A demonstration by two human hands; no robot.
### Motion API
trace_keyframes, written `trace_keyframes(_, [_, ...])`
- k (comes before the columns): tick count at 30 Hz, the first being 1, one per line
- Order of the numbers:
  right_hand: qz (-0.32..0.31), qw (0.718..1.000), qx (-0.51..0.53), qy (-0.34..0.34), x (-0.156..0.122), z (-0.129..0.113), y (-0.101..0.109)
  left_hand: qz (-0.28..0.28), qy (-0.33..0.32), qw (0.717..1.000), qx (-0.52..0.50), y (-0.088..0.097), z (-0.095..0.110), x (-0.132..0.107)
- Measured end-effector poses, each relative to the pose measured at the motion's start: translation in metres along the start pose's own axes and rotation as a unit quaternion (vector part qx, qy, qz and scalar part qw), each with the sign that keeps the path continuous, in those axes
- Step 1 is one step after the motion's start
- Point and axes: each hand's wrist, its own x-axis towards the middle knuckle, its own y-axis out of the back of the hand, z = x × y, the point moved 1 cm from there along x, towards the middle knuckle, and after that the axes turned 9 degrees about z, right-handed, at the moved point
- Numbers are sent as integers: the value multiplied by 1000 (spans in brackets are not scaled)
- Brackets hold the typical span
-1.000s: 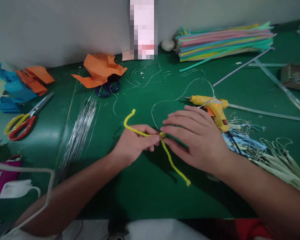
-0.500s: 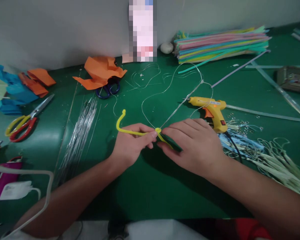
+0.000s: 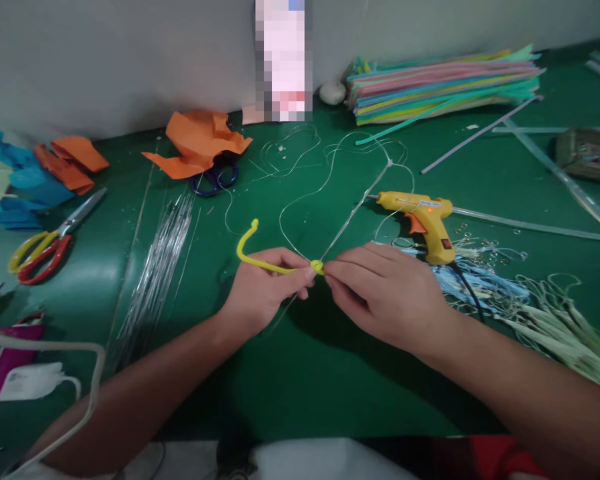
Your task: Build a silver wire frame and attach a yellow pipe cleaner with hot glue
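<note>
My left hand [image 3: 265, 290] pinches a yellow pipe cleaner [image 3: 253, 253] near its middle; the free end curls up to the left in a hook. My right hand [image 3: 385, 293] is closed in a pinch at the same spot, where a small yellow knot [image 3: 319, 267] sits between both sets of fingertips. A thin clear wire [image 3: 353, 210] runs taut from that knot up and to the right across the green mat [image 3: 300, 373], then loops loosely. The pipe cleaner's other half is hidden under my right hand.
A yellow glue gun [image 3: 423, 217] lies just beyond my right hand. Silver wires [image 3: 157, 267] lie at left, red-and-yellow scissors [image 3: 45, 243] further left, orange paper [image 3: 200, 141] over blue scissors behind. Coloured strips [image 3: 440, 80] are stacked at back right; pale tassels [image 3: 545, 313] lie at right.
The long lower end of the pipe cleaner, hanging down a second ago, has gone under my right hand. The clear wire has been pulled taut from the knot. Both hands stay in place.
</note>
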Motion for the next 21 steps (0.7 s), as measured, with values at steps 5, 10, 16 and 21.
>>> trace_keyframes(5, [-5,1000,-7,21,0,3,1,-11,6,1000,-1,0,-1,0])
trace_keyframes(10, [13,999,-11,37,1,5,2,-21,19,1000,-6,1,-4,1])
trace_keyframes(16, [12,1000,-7,19,0,6,2,-29,32,999,-19,1,-6,1])
trace_keyframes(21, [29,999,-15,2,0,6,3,-34,40,998,-31,1,-6,2])
